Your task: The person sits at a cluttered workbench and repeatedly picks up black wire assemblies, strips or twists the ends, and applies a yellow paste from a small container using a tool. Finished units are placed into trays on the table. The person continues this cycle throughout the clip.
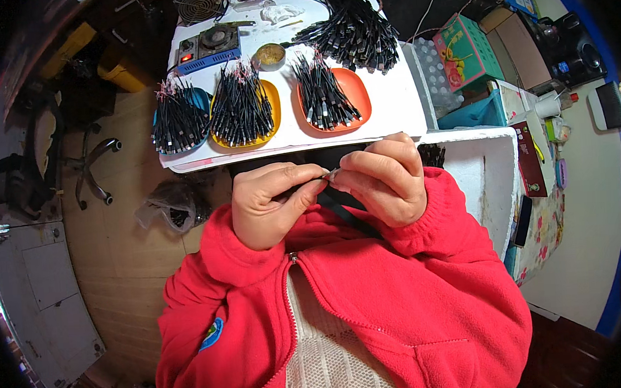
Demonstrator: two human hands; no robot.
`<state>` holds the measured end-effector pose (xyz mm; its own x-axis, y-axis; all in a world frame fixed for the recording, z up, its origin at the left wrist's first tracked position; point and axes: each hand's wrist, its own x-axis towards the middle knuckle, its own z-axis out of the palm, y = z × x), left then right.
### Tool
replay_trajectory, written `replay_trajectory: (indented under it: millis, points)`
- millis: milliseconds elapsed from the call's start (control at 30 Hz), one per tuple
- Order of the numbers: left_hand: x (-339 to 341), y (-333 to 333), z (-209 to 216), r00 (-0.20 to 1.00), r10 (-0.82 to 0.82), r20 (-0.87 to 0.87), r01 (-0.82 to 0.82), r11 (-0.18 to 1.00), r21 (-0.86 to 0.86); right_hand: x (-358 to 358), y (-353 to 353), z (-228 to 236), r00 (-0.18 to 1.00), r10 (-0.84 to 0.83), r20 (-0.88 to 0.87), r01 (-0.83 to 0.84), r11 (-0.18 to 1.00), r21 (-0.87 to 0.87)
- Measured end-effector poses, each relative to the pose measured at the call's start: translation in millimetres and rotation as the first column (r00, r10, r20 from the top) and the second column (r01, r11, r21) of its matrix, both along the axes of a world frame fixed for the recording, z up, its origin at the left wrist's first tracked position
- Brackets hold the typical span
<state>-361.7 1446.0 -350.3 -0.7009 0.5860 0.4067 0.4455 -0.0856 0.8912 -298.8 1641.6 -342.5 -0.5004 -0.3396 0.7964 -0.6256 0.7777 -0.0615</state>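
Just in front of my chest, close to the table's near edge, both hands meet fingertip to fingertip. My left hand (272,202) pinches a thin black cable (326,177) between thumb and forefinger. My right hand (384,179) is closed on its tip from the other side, and the fingers cover most of it. Beyond the hands, short black cables with metal plugs and pinkish wire ends lie bunched in a blue tray (203,99), a yellow tray (274,100) and an orange tray (356,95).
A blue heating device (209,49) with a red switch and a small round tin (270,56) stand behind the trays on the white table (397,107). Many black cables (358,38) are heaped at the back right. A white foam box (487,183) sits at my right.
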Motion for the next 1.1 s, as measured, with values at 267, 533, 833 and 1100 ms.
replay_trajectory:
  millis: [267, 533, 833, 1100]
  points:
    - [1.4, -1.0, -0.4, 0.952, 0.193, -0.239, -0.211, 0.976, -0.053, -3.2, -13.4, -5.1, 0.978, -0.091, 0.187, 0.144, 0.945, -0.295]
    - [-31.4, -3.3, 11.1, 0.937, 0.301, -0.176, -0.322, 0.941, -0.107, 0.9, 20.4, -43.6, 0.919, -0.020, 0.393, 0.211, 0.867, -0.451]
    - [-198.3, 33.0, 2.2, 0.760, -0.066, -0.646, -0.313, 0.835, -0.453, 6.7, 42.4, -132.5, 0.812, 0.195, 0.550, 0.074, 0.901, -0.428]
    - [-253.4, 85.0, -69.8, 0.767, -0.268, -0.583, -0.373, 0.553, -0.745, -3.8, 42.1, -169.2, 0.784, 0.199, 0.588, 0.050, 0.924, -0.379]
